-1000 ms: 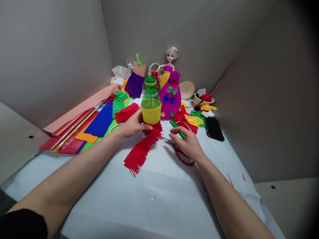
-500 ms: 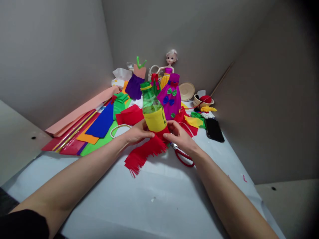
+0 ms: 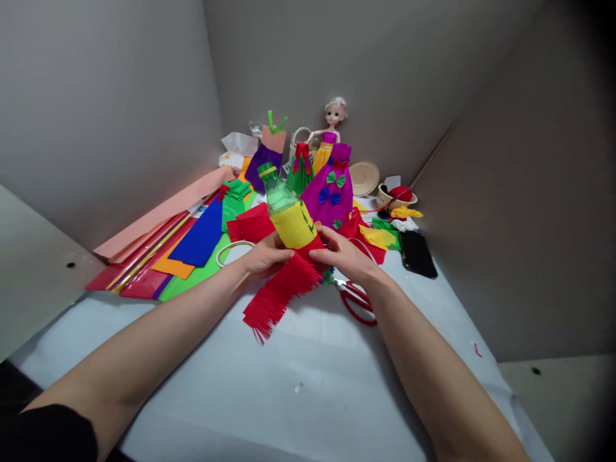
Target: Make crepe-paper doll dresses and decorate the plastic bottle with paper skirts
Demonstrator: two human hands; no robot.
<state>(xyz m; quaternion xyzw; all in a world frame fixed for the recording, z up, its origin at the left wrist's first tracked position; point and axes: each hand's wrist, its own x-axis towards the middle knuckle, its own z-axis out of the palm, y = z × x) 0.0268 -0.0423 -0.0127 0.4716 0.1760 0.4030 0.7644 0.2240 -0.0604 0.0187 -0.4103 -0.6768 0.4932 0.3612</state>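
A plastic bottle (image 3: 289,218) with a green-tinted top and a yellow paper band around its body tilts toward the upper left between my hands. My left hand (image 3: 264,255) cups it from the lower left, and my right hand (image 3: 339,252) presses in from the right. A red fringed paper strip (image 3: 276,301) runs from under the bottle's base and hangs down over the table. Its upper end is partly hidden by my fingers. Red-handled scissors (image 3: 357,301) lie just below my right hand.
Several coloured paper sheets (image 3: 195,234) lie at the left of the white-covered table (image 3: 298,366). A doll (image 3: 330,138) and a purple paper dress (image 3: 330,192) stand behind the bottle. A black phone (image 3: 417,254) lies at the right. Grey walls (image 3: 505,192) close in both sides.
The bottle has gone from upright to tilted left. My right hand has moved from beside the scissors onto the bottle, and the red strip now lies closer against its base.
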